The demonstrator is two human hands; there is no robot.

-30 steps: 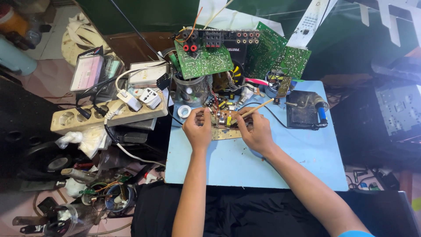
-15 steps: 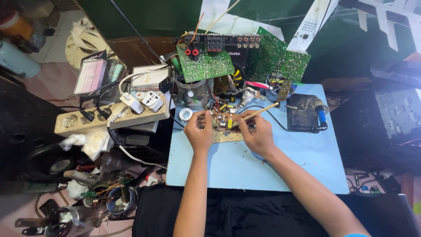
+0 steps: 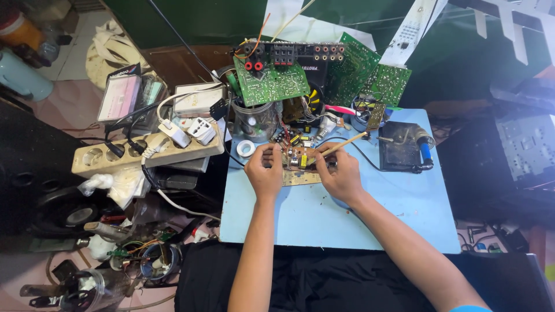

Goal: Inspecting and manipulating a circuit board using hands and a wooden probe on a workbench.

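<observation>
Head view: our left hand (image 3: 263, 173) pinches the left end of a small board (image 3: 298, 162), keeping it steady near the far edge of the blue bench (image 3: 324, 214). Our right hand (image 3: 342, 178) has its grip closed on a thin stick (image 3: 338, 145), angled down so the tip meets the board's parts; its fingers also rest on the board's right end. Green boards (image 3: 272, 84) stand propped past the far edge, a tape roll (image 3: 246, 148) just left, a power strip (image 3: 144, 153) off the left edge.
</observation>
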